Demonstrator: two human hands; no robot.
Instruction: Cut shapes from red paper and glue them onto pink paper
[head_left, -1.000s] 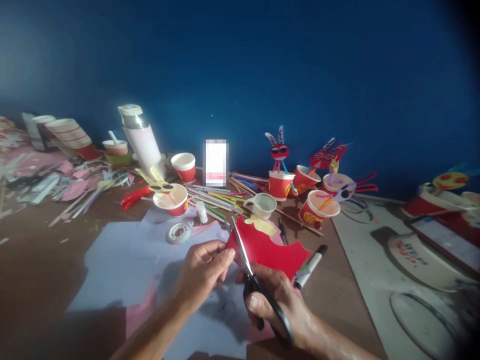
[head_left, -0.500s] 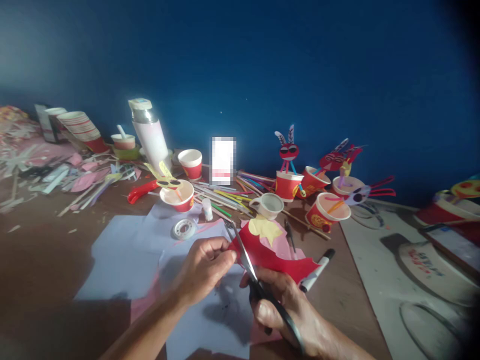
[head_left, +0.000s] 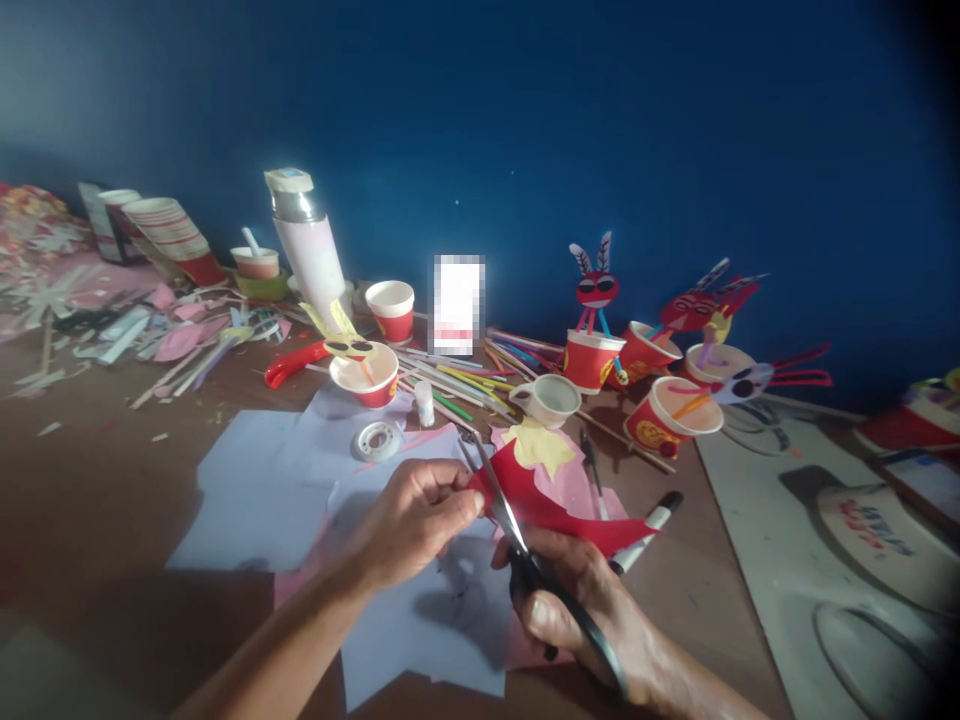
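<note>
My left hand (head_left: 424, 520) pinches the left end of a piece of red paper (head_left: 551, 508) between thumb and fingers. In my right hand (head_left: 592, 610) is a pair of scissors (head_left: 508, 520) with black handles, my thumb and fingers at the loops. Its blades are parted and point up and away, lying across the red paper beside my left fingertips. Behind the red paper are a yellow paper scrap (head_left: 541, 447) and pink paper (head_left: 570, 485). A black-and-white marker (head_left: 649, 532) touches its right end. White sheets (head_left: 420, 640) lie under my hands.
A tape roll (head_left: 377, 441), a small white bottle (head_left: 424, 404) and a white cup (head_left: 551, 402) stand ahead. Behind them lie coloured sticks (head_left: 480, 385). Red paper cups (head_left: 592, 362) with paper figures line the right, a thermos (head_left: 309, 250) and paper scraps (head_left: 187, 345) the left.
The whole view has shifted slightly, so things sit a little further right and higher. Both hands keep their hold on the red paper and scissors; the blades remain parted.
</note>
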